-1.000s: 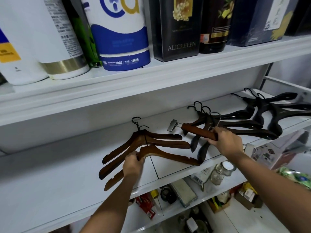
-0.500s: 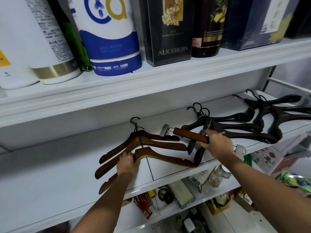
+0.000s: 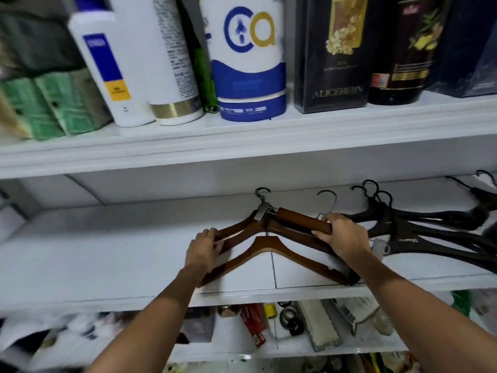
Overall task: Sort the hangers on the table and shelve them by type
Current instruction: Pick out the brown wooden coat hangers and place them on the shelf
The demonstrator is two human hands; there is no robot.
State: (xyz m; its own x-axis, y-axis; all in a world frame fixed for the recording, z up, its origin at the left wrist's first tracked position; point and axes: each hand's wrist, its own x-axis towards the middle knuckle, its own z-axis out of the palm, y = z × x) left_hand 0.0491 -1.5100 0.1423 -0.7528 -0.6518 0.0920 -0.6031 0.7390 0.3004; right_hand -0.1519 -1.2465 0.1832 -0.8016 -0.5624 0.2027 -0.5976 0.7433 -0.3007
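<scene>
1. the clip hanger (image 3: 301, 220), a brown wooden bar with a metal clip (image 3: 262, 211) at its left end, is above the middle shelf (image 3: 107, 251), about midway along it and towards the back wall. it is tilted, with the left end higher.
2. the right hand (image 3: 347, 238) grips the bar near its right end, fingers curled round the wood. a second clip (image 3: 379, 247) shows just beyond the wrist.
3. the bar crosses over the necks of the brown wooden hangers (image 3: 295, 258), which lie flat in an overlapping pile on the same shelf. the nearest one has its right tip close to the front edge.
4. the left hand (image 3: 203, 251) holds the left arms of that pile, its fingers bent over the upper arms. whether it lifts or only steadies them cannot be told.
5. the black hangers (image 3: 419, 238) lie in their own group just beside the right hand, running to the shelf's right edge, hooks towards the back wall.
6. on the upper shelf (image 3: 242, 141) stand green packs (image 3: 45, 109), a white bottle (image 3: 107, 71), a white and blue container (image 3: 250, 76) and a black box (image 3: 333, 49).
7. the lower shelf (image 3: 228, 337) holds small clutter, too blurred to name.
</scene>
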